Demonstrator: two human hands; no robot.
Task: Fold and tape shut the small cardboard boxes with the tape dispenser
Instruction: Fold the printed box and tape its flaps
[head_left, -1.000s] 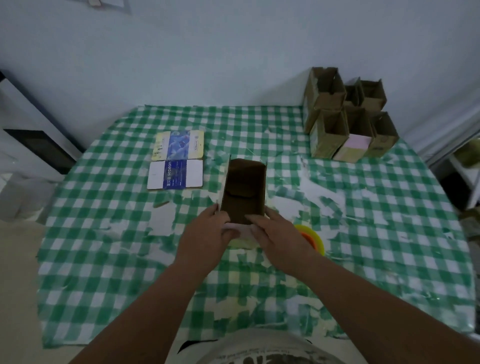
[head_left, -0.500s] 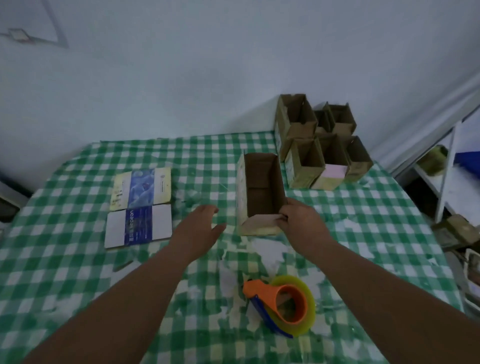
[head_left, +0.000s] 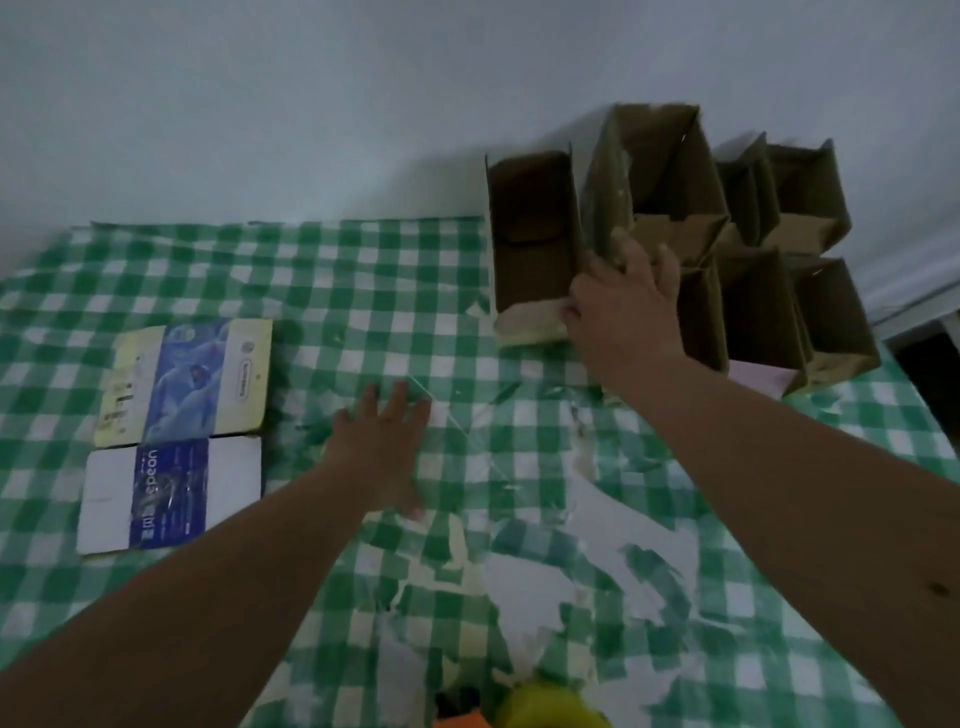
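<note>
A pale wall (head_left: 311, 104) backs a table under a green checked cloth (head_left: 363, 291), its print worn away in white patches near the front. In the head view, the right hand (head_left: 623, 306) reaches far back and holds the near right corner of an open brown box (head_left: 530, 234), thumb on its pale near end and fingers curled over the side wall. That box stands touching a stack (head_left: 753, 234) of more open boxes at the back right. The left hand (head_left: 384, 447) hovers palm-down over the cloth, fingers spread, holding nothing. Two flat printed cartons (head_left: 176, 431) lie at the left, one just behind the other. At the bottom edge shows the tape dispenser (head_left: 540, 709), yellow and orange, partly cut off.
</note>
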